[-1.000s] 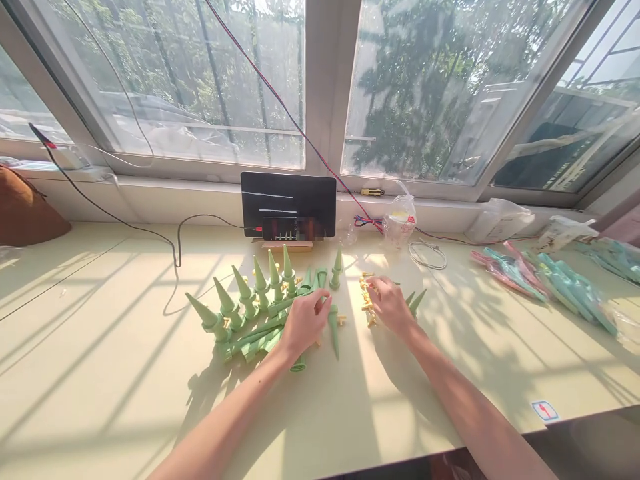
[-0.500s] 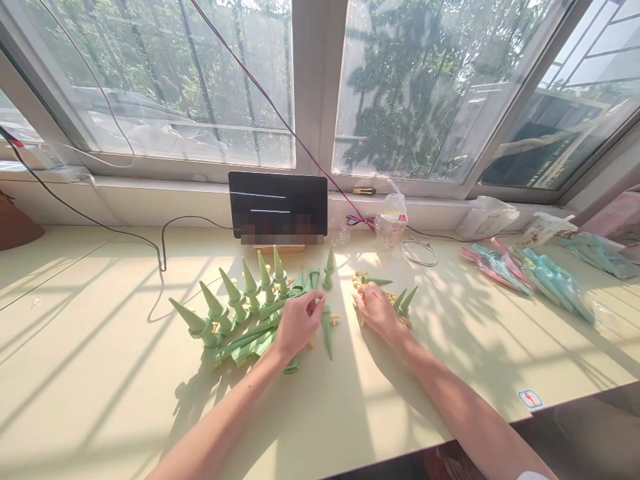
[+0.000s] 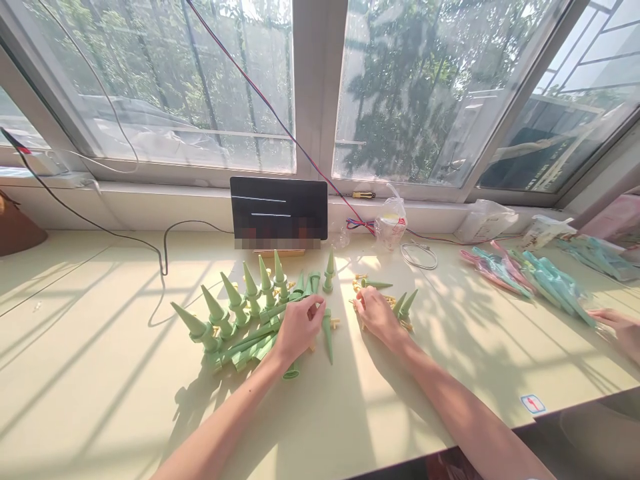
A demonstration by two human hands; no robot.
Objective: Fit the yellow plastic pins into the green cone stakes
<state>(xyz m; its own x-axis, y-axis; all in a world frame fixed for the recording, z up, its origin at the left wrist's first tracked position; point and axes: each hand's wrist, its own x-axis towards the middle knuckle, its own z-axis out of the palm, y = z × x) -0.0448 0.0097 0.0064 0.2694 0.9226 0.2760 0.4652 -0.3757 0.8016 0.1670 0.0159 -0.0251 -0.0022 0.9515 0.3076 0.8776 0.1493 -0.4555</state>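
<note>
My left hand (image 3: 301,325) is closed, thumb and fingertips pressed together, over a pile of green plastic tubes (image 3: 245,348); anything in the pinch is hidden. Beside its fingertips a green cone (image 3: 327,339) lies pointing toward me, touching a small yellow piece (image 3: 335,324). Several green cones with collars (image 3: 231,291) stand in a slanting row to the left. My right hand (image 3: 376,310) has its fingers drawn together over small yellow pieces (image 3: 358,283); what they grip cannot be made out. Near it lie a green cone (image 3: 377,285) and two upright-leaning cones (image 3: 405,305).
A dark tablet (image 3: 280,208) stands at the back by the window. Behind the right hand are a clear plastic bag (image 3: 391,222) and a coiled cable (image 3: 419,256). Bagged pink and teal items (image 3: 555,280) lie at the right, beside another person's hand (image 3: 617,327).
Another person's hand has come in at the right edge. My two hands stay almost where they were, and the view has shifted slightly.
</note>
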